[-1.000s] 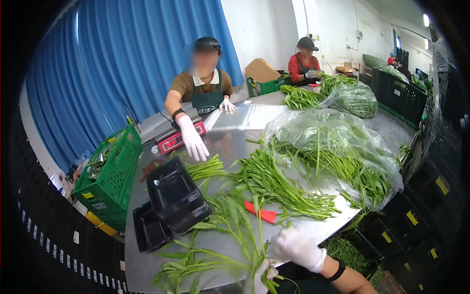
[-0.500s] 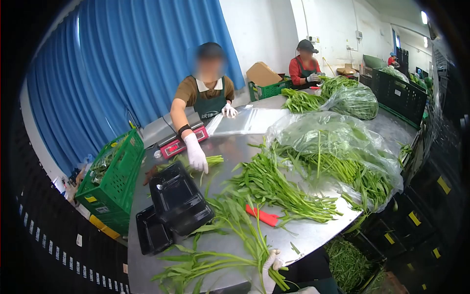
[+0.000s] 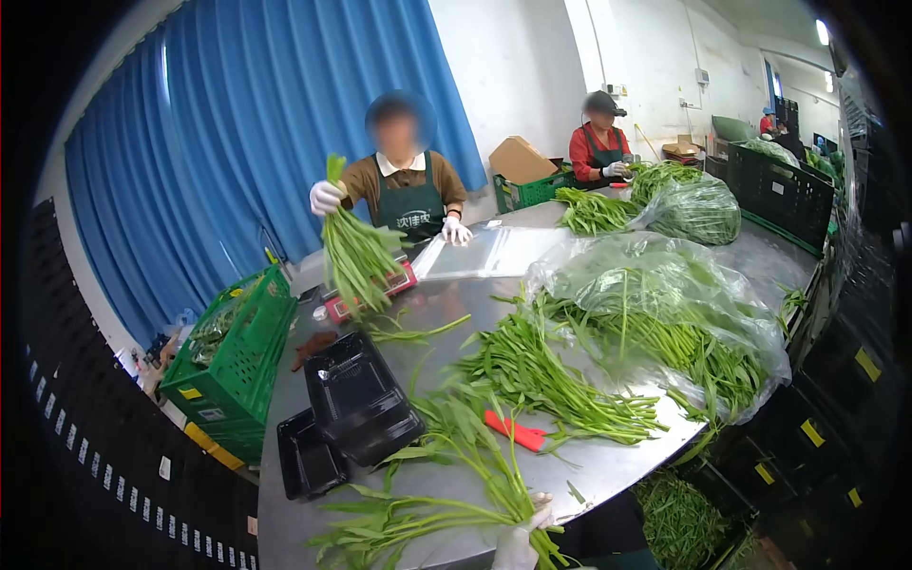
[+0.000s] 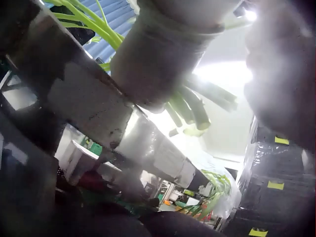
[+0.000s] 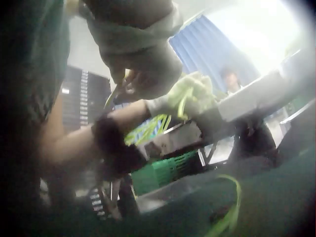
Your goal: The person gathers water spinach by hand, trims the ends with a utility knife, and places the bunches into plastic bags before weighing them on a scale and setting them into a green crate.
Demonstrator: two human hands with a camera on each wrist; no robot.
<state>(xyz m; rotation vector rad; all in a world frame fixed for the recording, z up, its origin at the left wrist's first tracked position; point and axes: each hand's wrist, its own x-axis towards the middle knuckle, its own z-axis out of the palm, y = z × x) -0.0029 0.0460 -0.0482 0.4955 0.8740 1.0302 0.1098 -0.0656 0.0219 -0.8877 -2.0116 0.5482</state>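
My gloved left hand (image 3: 516, 549) grips a small bunch of water spinach (image 3: 427, 510) near the stem ends, at the table's front edge. Its leafy tops spread leftward over the metal table. Cut stem ends (image 4: 192, 111) stick out below the gloved fingers in the left wrist view. Outside the head view, my gloved right hand (image 5: 143, 74) appears in the right wrist view with bent fingers, close above the left hand; I cannot tell whether it holds a thin stem. A flat red object (image 3: 514, 432) lies beyond the bunch, beside a larger pile of water spinach (image 3: 556, 375).
Black plastic trays (image 3: 356, 394) sit at the left, near a green crate (image 3: 233, 356). A clear bag of greens (image 3: 665, 304) covers the right side. Across the table, a person (image 3: 408, 185) lifts a bunch of greens (image 3: 359, 252) by a red scale (image 3: 394, 283).
My right hand has dropped out of the head view; my left keeps its grip on the bunch. The person opposite has picked greens up from beside the trays and raised them.
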